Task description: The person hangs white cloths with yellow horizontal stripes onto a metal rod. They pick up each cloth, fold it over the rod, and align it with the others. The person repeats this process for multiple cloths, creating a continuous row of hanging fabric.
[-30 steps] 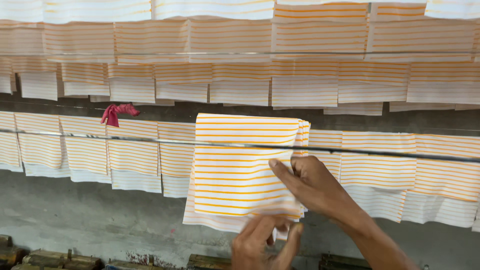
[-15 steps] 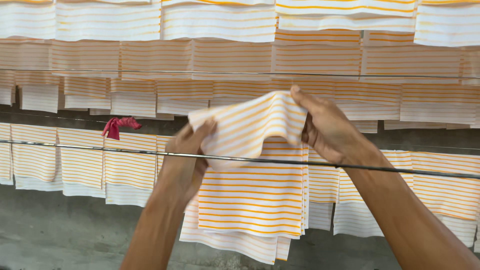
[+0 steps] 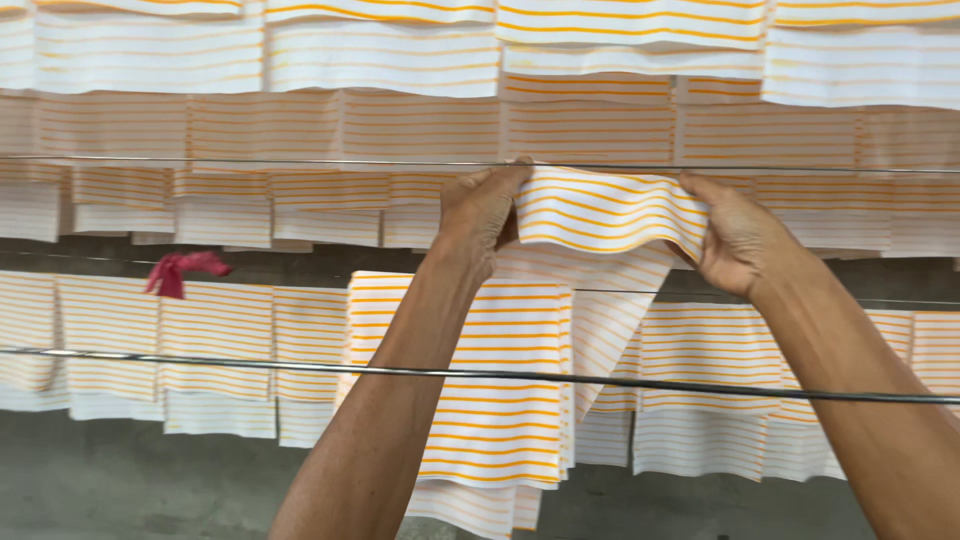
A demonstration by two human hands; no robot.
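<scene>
Left hand (image 3: 482, 215) and right hand (image 3: 735, 240) each pinch an end of a soft white orange-striped cloth (image 3: 600, 212), stretched between them; folded cloths (image 3: 480, 390) hang at 6 o'clock.

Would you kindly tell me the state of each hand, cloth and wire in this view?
Left hand: grip shut on the cloth's left end.
Right hand: grip shut on its right end.
White cotton cloth with orange stripes: stretched between both hands, rest hanging down.
Near steel wire: taut, level.
Hung striped cloths: draped in rows over wires.
Red rag: knotted on a wire.
</scene>
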